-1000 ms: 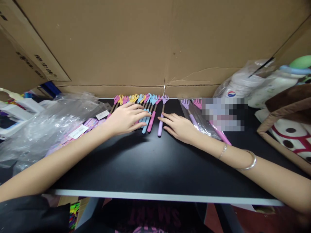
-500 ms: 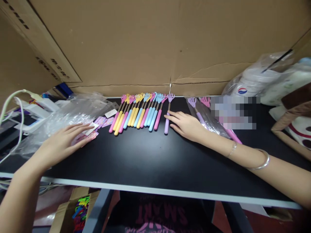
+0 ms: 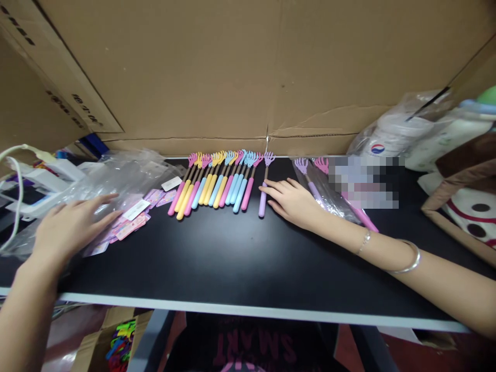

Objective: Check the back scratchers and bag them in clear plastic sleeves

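Note:
A purple back scratcher [image 3: 262, 201] lies on the black table, a little apart from a row of pink, yellow and blue back scratchers [image 3: 211, 188]. Fingertips of my right hand [image 3: 296, 204] rest across its handle, fingers stretched out and not wrapped round it. My left hand [image 3: 67, 227] hovers over or rests on clear plastic bags [image 3: 127, 170], its fingers extended and apart; whether it touches them I cannot tell. Right beside it, small pink and purple cards [image 3: 132, 226] lie in a loose pile with a white label [image 3: 136, 210] on top.
Right of my hand, bagged back scratchers [image 3: 315, 194] lie beside a blurred patch. A lidded Pepsi cup [image 3: 399, 135] in plastic and a brown-and-white bag [image 3: 473, 206] stand far right. Cardboard [image 3: 194, 77] walls the back. White cables [image 3: 17, 196] lie left; a box [image 3: 91, 346] sits below.
My left hand has drawn back to the left, off the cards, uncovering the pile and its white label. My right hand stays at the purple back scratcher. The view has shifted slightly.

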The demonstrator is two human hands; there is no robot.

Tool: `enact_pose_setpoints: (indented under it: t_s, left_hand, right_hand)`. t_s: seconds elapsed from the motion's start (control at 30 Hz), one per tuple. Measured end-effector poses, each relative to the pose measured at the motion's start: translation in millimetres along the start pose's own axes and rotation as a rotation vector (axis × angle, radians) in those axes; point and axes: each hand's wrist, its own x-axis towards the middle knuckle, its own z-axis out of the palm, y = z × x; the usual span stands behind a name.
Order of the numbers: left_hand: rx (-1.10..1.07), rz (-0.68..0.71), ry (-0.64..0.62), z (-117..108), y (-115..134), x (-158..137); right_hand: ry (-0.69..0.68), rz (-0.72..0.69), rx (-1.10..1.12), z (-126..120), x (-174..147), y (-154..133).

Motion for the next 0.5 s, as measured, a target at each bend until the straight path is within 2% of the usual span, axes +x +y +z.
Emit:
enact_pose_setpoints:
  t_s: [0.17,0.27,0.37,0.43,0.5]
  left_hand:
    - [-0.127,-0.004,0.134,-12,8,-2]
    - [-0.182,-0.101,0.218,-23,11,-2]
    - [-0.273,-0.181,0.368,-36,20,3]
    - [-0.337,-0.189,0.490,-47,30,7]
    - [-0.384,-0.122,0.558,-60,44,12]
  right_hand:
    - [0.003,-0.006,-0.010,2,0,0]
    - [0.005,-0.012,-0.011,2,0,1]
    - [0.003,-0.014,-0.013,1,1,1]
    - [0.002,-0.011,-0.011,0,1,1]
    - [0.003,-0.004,-0.009,-1,1,0]
